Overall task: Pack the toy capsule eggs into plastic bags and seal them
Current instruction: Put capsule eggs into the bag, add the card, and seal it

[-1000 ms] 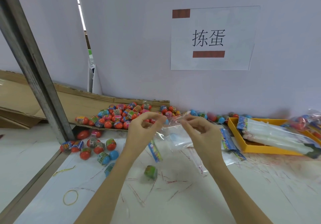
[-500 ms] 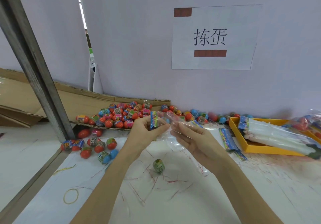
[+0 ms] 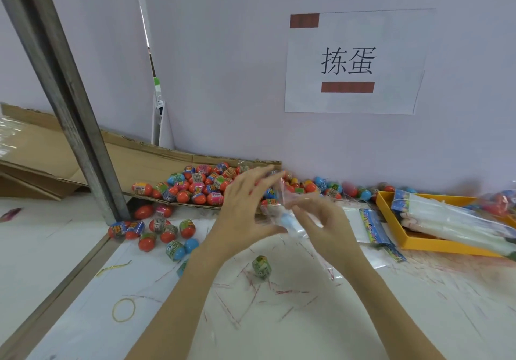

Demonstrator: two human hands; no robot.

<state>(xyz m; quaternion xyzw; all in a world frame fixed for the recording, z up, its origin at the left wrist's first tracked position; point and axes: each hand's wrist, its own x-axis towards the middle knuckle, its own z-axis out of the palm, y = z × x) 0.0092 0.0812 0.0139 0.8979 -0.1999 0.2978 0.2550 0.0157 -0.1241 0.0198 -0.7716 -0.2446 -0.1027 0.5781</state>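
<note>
Between my hands, above the table, is a clear plastic bag with a printed header; something pale blue shows through it. My right hand pinches the bag's right side with curled fingers. My left hand lies against the bag's left side, fingers stretched out and blurred, thumb under the bag. A heap of red, blue and pink capsule eggs sits on cardboard behind my left hand. One green egg lies alone on the table below my hands.
Several loose eggs lie left of my left forearm, more along the wall. An orange tray with stacked empty bags stands at the right. A flat bag lies beside it. A rubber band and a slanted metal post are at left.
The bag has turned from hanging flat to bunched upright between my hands. My left hand's fingers went from a pinch to stretched out. The right hand shifted slightly lower and right.
</note>
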